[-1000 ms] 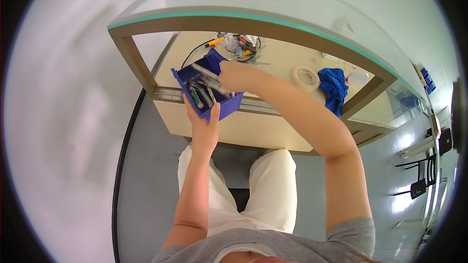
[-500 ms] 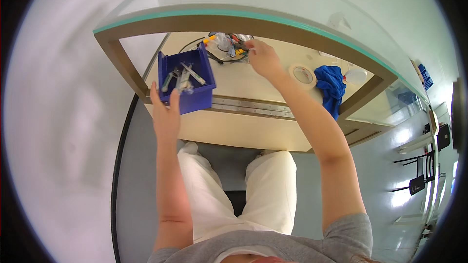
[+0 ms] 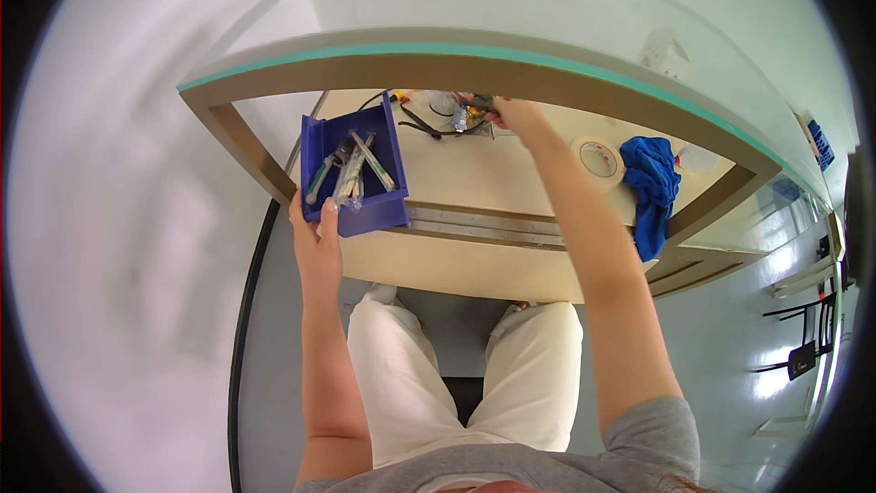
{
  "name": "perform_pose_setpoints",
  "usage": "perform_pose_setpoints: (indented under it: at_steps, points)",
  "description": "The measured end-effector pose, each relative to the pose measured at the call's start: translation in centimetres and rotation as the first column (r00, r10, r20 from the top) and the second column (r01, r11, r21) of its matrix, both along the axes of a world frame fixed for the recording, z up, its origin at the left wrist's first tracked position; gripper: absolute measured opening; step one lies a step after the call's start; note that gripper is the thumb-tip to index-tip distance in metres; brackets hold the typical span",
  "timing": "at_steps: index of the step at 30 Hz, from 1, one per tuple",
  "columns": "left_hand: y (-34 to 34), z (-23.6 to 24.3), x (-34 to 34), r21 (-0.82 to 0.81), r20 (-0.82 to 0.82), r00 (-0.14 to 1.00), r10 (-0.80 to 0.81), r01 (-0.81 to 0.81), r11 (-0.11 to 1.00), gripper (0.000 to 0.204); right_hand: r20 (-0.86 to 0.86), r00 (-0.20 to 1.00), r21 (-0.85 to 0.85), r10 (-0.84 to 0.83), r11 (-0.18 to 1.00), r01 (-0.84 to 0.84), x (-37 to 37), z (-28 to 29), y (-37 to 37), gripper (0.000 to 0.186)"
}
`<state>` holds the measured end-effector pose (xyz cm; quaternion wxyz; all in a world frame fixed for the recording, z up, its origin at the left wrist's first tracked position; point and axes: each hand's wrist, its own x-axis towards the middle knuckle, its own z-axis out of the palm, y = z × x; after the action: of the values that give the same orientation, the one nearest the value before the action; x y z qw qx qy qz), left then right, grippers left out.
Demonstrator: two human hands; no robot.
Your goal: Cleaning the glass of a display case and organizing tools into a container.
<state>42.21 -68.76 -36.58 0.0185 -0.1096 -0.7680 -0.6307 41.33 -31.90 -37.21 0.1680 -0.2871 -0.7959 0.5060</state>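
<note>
A blue plastic bin (image 3: pixel 376 216) sits at the left end of the cream surface, inside the brown frame. My left hand (image 3: pixel 318 236) grips its near left corner, thumb on the front wall. Inside lie a green-handled tool (image 3: pixel 319 180) and several slim sticks in clear wrappers (image 3: pixel 363 169). Farther back is a jumble of black cables (image 3: pixel 429 126), clear plastic and small yellow pieces. My right hand (image 3: pixel 520 119) reaches to the right side of this jumble, fingers closed at a dark object. What that object is, I cannot make out; the frame's top bar partly covers the area.
A roll of cream tape (image 3: pixel 599 161) and a crumpled blue cloth (image 3: pixel 651 187) lie to the right. The brown frame with its glass top (image 3: pixel 474 57) arches over the surface. A metal hinge strip (image 3: pixel 484 224) runs along the near edge. Chairs (image 3: pixel 803 358) stand far right.
My right hand has moved into the right side of the jumble and its fingers have closed there. My left hand stays on the bin. The whole view has shifted slightly.
</note>
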Motion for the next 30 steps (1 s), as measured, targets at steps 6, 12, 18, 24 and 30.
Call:
perform_pose_setpoints:
  at_steps: [6,12,18,24,30]
  points:
    - [0.1,-0.1,-0.3,-0.019,0.022,0.999,0.037,-0.037,0.999,0.058,0.037,0.999,-0.291,-0.008,0.957,0.019,11.4,7.3,2.4,0.017]
    - [0.1,-0.7,-0.5,0.030,0.029,0.998,0.063,-0.064,0.998,0.058,0.350,0.897,-0.294,0.268,0.941,-0.167,14.8,8.1,5.5,0.018]
    - [0.0,-2.3,-1.3,0.002,-0.112,0.989,0.098,-0.098,0.995,0.059,0.246,0.968,-0.418,0.055,0.907,0.055,11.2,3.5,7.1,0.013]
    - [0.7,-2.5,-1.2,0.007,-0.115,0.992,0.058,-0.057,0.998,0.060,0.302,0.952,0.192,-0.059,0.981,0.000,9.0,-1.5,8.2,0.031]
    - [0.3,-0.2,0.1,0.016,0.027,0.998,0.059,-0.060,0.998,0.059,0.686,0.699,0.519,-0.201,0.809,-0.277,7.7,0.0,-3.2,0.078]
